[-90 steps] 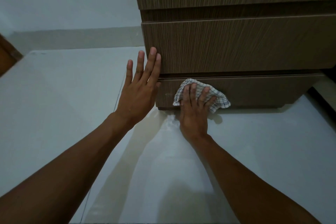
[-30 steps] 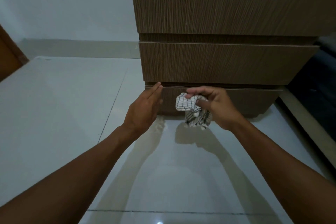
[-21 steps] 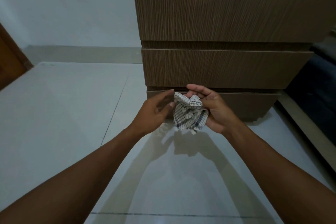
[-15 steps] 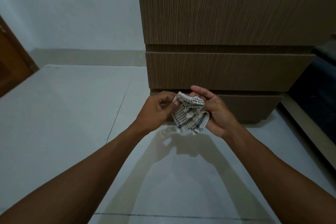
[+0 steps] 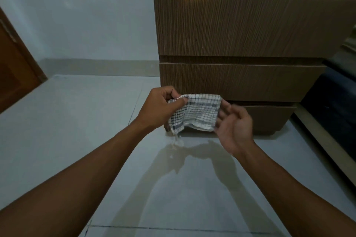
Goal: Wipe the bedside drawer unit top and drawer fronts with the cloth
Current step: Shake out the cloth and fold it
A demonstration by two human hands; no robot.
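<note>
Since 0.5 s ago, the cloth [image 5: 194, 113] has been drawn out from a bunched wad into a loosely spread sheet, and the 2 hands have been moved apart to its 2 ends. 3 s ago it was pressed flat on the bottom drawer front [image 5: 269, 117]; now it is held in the air in front of that drawer, clear of the wood and above the floor [image 5: 86, 131].

The upper left corner of the cloth is pinched between the thumb and curled fingers of the left hand [image 5: 161, 106]. The right hand [image 5: 235, 123] is seen palm-up at the cloth's right edge, with fingers loosely bent and blurred by motion; contact with the edge is suggested, but whether the cloth is gripped there cannot be told. The cloth's lower left corner is left hanging, with a frayed thread below it.

The drawer unit [image 5: 240, 31] is seen straight ahead, its 3 wood-grain fronts stacked, the middle drawer front [image 5: 240, 82] just above the hands. Shadows of both forearms are cast on the pale glossy tiles. A brown door [image 5: 13, 67] is visible at the left edge, and a dark piece of furniture [image 5: 331, 102] stands just beside the unit on the right.
</note>
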